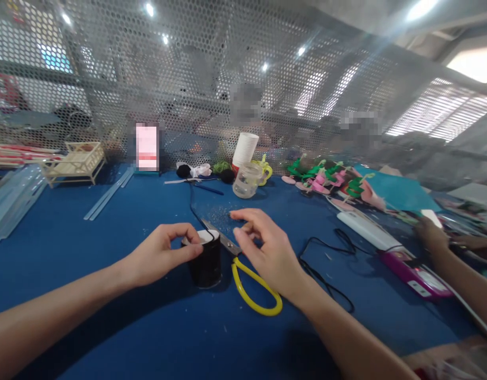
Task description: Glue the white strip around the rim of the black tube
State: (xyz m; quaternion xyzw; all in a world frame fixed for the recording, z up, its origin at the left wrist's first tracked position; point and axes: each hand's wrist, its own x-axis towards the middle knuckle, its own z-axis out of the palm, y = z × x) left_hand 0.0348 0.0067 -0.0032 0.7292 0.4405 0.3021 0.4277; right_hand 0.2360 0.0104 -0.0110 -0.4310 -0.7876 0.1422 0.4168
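My left hand (170, 245) pinches the rim of a small paper cup (206, 266), thumb outside and fingers reaching in at the top. The cup stands upright on the blue table, its outside wrapped in black and its inside white. A black yarn strand (193, 203) runs from the cup's mouth toward the back of the table. To the right, my right hand (265, 248) hovers with thumb and forefinger apart, and nothing shows between them. Beneath it lie yellow-handled scissors (257, 295), blades toward the cup and partly hidden behind it.
Behind are yarn balls (226, 176), a clear plastic mug (246, 182), stacked white cups (245, 148) and a phone (147, 146). A small rack (75, 161) stands left. At right are a power strip (415, 277), a black cord (318, 274) and another person's hand (431, 235).
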